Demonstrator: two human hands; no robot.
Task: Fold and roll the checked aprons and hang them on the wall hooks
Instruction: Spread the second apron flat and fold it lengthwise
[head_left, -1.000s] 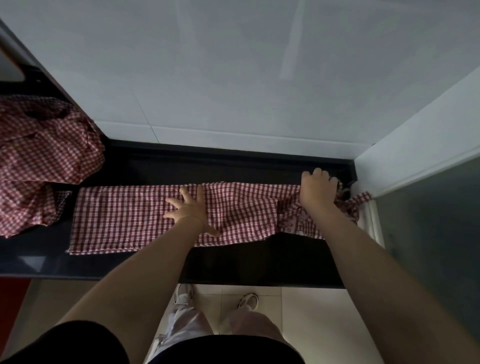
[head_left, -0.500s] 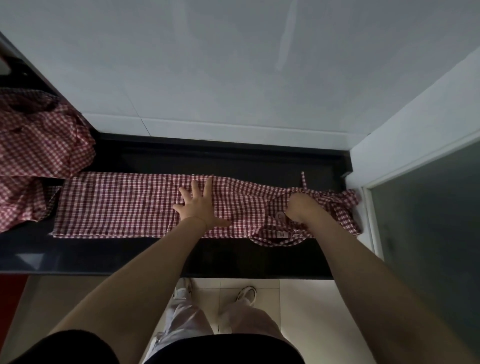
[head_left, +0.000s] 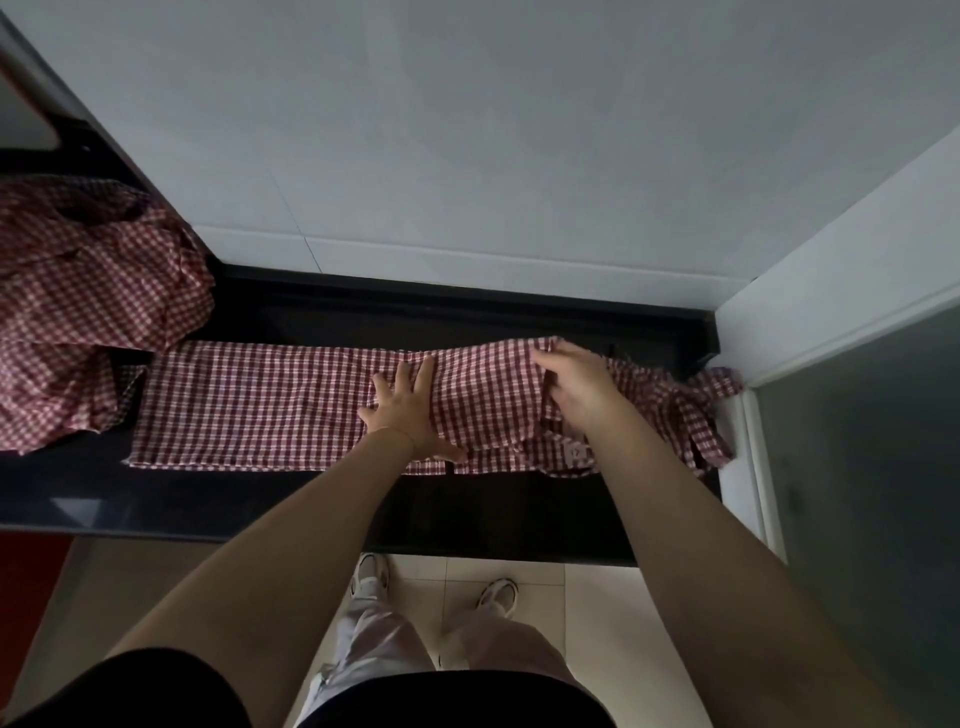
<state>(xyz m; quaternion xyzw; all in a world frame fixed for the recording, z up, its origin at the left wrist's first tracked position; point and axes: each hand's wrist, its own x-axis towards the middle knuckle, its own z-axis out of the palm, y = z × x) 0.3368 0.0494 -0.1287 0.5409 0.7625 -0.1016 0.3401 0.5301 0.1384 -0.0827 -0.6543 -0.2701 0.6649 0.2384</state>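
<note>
One apron (head_left: 260, 410) lies on the dark counter (head_left: 182, 499) as a long narrow strip running left to right, so its lengthwise folding looks done; its right end, with the ties (head_left: 696, 405), is bunched near the right wall. The left hand (head_left: 410, 415) lies flat on the middle of the strip, fingers spread and straight, pressing it down. The right hand (head_left: 576, 389) sits just right of it, fingers laid over a raised fold of cloth; whether it grips that fold or only pushes it cannot be told. This looks like the start of turning the right end in, so the rolling is barely begun. A second apron (head_left: 88, 312) is heaped, unfolded, at the far left. No hooks show and nothing is hung, so most of the job is left.
</note>
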